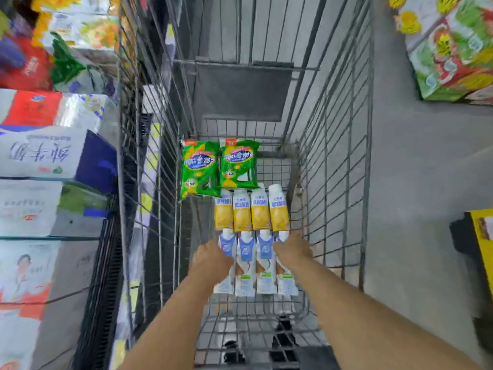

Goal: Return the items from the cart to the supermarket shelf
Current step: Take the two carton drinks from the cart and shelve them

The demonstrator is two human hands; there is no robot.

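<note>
Both hands reach into the wire cart (333,161) at lower centre of the frame. The left hand (210,259) and right hand (292,248) flank the row of four blue-and-white cartons (256,265), touching its outer cartons; whether either grips cannot be told. The cartons' long axes run up-frame, caps pointing away.

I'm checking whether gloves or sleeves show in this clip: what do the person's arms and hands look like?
Both arms are bare as far as the frame shows: no sleeves, gloves, watch or bracelet visible. The left hand and right hand are bare too, and no rings can be made out, though the fingers are mostly out of sight.
</note>
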